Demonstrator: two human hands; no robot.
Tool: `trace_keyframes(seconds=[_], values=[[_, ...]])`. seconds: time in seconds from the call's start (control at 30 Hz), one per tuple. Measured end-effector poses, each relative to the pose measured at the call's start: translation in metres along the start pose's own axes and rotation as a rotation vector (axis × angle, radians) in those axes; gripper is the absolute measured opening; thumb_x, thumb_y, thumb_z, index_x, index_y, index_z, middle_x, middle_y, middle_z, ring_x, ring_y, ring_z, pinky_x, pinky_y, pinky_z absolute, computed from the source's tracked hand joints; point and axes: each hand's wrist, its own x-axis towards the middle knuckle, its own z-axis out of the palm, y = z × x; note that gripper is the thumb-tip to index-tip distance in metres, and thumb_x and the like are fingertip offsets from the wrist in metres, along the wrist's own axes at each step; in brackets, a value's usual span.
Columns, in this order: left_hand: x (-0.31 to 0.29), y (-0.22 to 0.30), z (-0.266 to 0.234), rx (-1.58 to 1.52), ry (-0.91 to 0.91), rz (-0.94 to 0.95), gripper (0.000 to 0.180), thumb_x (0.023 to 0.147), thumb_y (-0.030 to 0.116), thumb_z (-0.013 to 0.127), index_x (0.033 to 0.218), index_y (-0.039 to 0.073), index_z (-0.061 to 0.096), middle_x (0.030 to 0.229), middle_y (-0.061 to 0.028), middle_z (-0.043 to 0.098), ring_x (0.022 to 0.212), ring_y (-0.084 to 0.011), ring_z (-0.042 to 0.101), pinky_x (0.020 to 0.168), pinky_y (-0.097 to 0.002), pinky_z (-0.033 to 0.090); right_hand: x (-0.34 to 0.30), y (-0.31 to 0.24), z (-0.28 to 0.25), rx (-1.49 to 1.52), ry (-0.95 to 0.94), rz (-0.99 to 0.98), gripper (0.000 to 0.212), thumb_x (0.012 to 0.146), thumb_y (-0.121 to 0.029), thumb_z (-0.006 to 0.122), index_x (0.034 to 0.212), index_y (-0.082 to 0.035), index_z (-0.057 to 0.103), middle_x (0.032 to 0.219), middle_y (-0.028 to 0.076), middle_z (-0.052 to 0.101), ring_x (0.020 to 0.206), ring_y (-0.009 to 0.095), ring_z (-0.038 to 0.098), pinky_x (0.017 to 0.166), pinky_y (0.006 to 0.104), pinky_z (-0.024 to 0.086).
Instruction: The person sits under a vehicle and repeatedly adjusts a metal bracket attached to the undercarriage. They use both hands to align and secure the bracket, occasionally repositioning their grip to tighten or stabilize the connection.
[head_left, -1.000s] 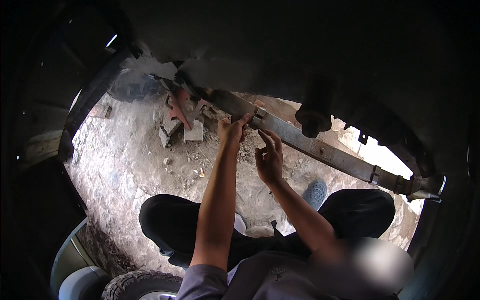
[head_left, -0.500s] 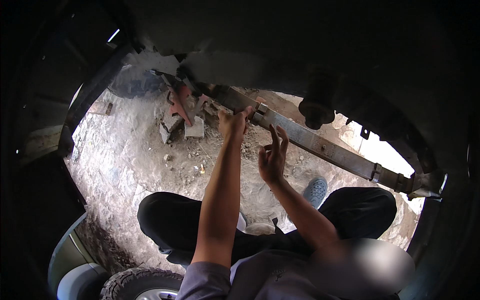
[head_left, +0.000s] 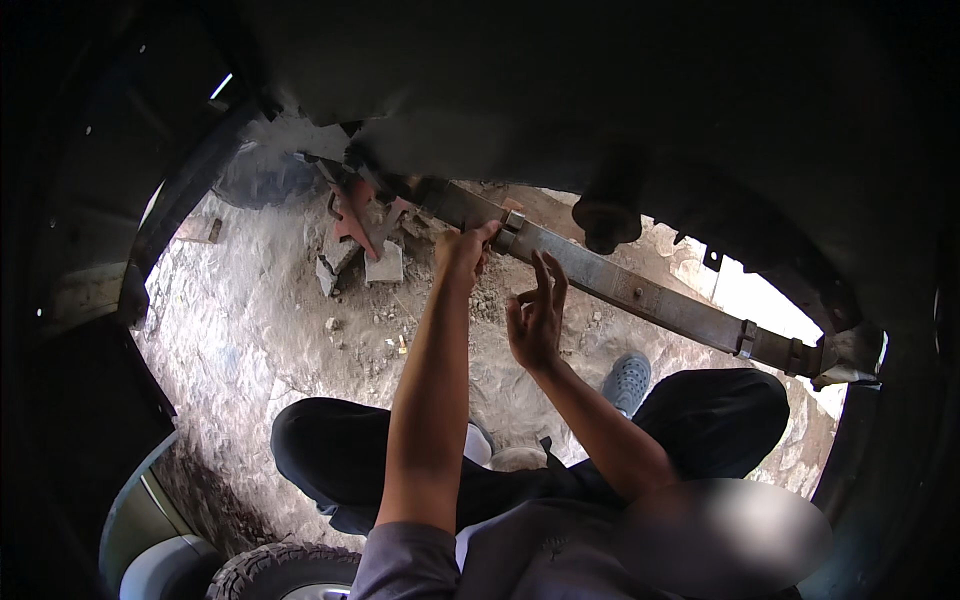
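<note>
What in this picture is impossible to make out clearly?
Head view:
Bare left hand: most fingertips, hidden behind the hand itself.
Long grey metal bar: left end, lost in shadow.
Black treaded rubber tyre: cut off by lower edge.
Whatever lies behind the grey-white oval blur.

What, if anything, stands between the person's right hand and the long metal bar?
Nothing visible stands between the right hand and the metal bar; I cannot tell whether they touch. The left hand is at the bar farther left, near a metal clip, not in between.
</note>
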Motion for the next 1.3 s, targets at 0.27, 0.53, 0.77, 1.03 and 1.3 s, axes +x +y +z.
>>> trace_keyframes(seconds=[0.27,0.53,0.77,1.03,1.3], values=[[-0.007,-0.001,-0.007,0.045,-0.005,0.003,0.031,0.085,0.025,0.094,0.085,0.011,0.066,0.072,0.0022,0.06,0.048,-0.0068,0.046,0.042,-0.026,0.026,-0.011,0.011,-0.01,0.01,0.0,0.036,0.077,0.097,-0.004,0.061,0.168,-0.012,0.034,0.166,0.02,0.033,0.089,0.018,0.066,0.069,0.0277,0.056],[0.042,-0.017,-0.011,-0.066,-0.006,-0.055,0.031,0.086,0.033,0.093,0.082,0.017,0.068,0.065,0.0039,0.057,0.045,-0.0054,0.041,0.041,-0.0243,0.025,-0.015,0.002,0.0,0.047,-0.009,0.034,0.075,0.097,-0.004,0.061,0.167,-0.012,0.036,0.162,0.022,0.038,0.084,0.02,0.066,0.074,0.0323,0.057],[0.036,-0.01,-0.009,0.05,0.045,0.013,0.031,0.086,0.032,0.092,0.081,0.016,0.067,0.064,0.0024,0.057,0.046,-0.0075,0.043,0.042,-0.0279,0.026,-0.016,0.006,-0.005,0.079,-0.068,0.012,0.075,0.094,-0.003,0.053,0.167,-0.012,0.038,0.164,0.024,0.038,0.077,0.019,0.067,0.074,0.0326,0.058],[0.01,-0.007,0.001,0.054,0.125,0.138,0.027,0.086,0.023,0.091,0.083,0.012,0.067,0.064,0.0025,0.057,0.045,-0.0081,0.043,0.042,-0.0287,0.027,-0.014,0.031,-0.01,0.041,0.002,0.122,0.09,0.08,0.021,0.053,0.162,-0.014,0.044,0.155,0.022,0.044,0.126,0.032,0.061,0.076,0.0306,0.059],[-0.002,-0.02,-0.003,0.168,0.126,0.116,0.035,0.082,0.028,0.095,0.098,0.0,0.08,0.075,-0.0069,0.072,0.048,-0.012,0.055,0.044,-0.0348,0.041,-0.004,0.015,-0.001,-0.004,0.048,0.126,0.089,0.078,0.017,0.055,0.161,-0.013,0.046,0.152,0.021,0.047,0.127,0.034,0.059,0.084,0.0315,0.06]])
